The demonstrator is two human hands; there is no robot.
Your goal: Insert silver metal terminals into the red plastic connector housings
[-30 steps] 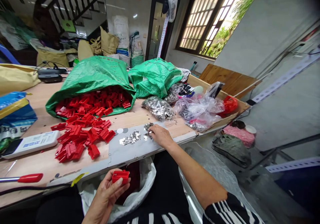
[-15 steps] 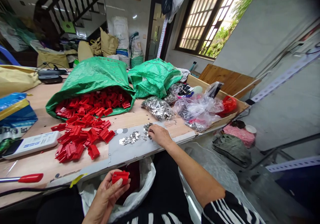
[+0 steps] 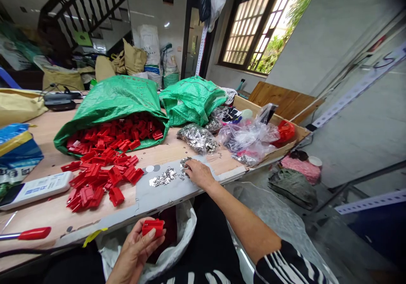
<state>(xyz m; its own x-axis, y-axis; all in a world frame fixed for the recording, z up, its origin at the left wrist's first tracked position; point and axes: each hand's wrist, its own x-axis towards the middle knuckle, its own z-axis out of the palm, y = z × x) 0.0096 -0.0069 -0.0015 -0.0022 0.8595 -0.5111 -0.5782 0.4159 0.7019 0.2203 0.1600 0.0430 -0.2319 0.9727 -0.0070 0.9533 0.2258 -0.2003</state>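
Observation:
My left hand holds a red plastic part between thumb and fingers, in front of the table edge and over an open white sack. My right hand rests its fingertips on a small heap of silvery metal pieces on the grey board; whatever is between those fingertips is hidden. Another spread of metal pieces lies just left of it. Loose red parts are piled on the table, spilling from a green sack.
Clear bags of metal pieces lie behind my right hand. A wooden tray with plastic bags stands on the right. A white box and a red-handled tool lie on the left, near a black cable.
The view has shifted slightly, so the table's contents sit a little further left. Both hands keep nearly the same places, the left still with the red part.

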